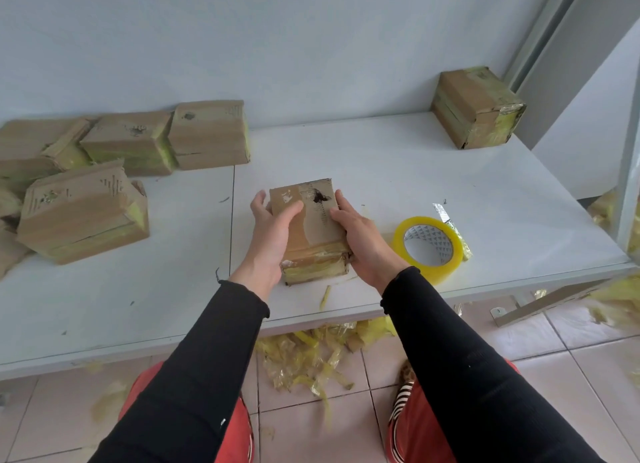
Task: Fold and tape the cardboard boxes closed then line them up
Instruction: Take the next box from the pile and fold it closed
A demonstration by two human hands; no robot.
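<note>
Presently, one cardboard box (308, 230) — mid-table, clasped at both sides by left hand (272, 234) and right hand (363, 241) — is best pressed flat-flapped before tape roll (429, 248), just beside, is fetched.

Head view: looks forward-down, close over table (415, 172).

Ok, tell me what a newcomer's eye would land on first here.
First, the small cardboard box at the table's middle, gripped between the left hand and the right hand. Next, the yellow tape roll lying just right of it. Then the pile of boxes at the far left, a lone taped box at the far right, and torn tape scraps littering the floor.
</note>
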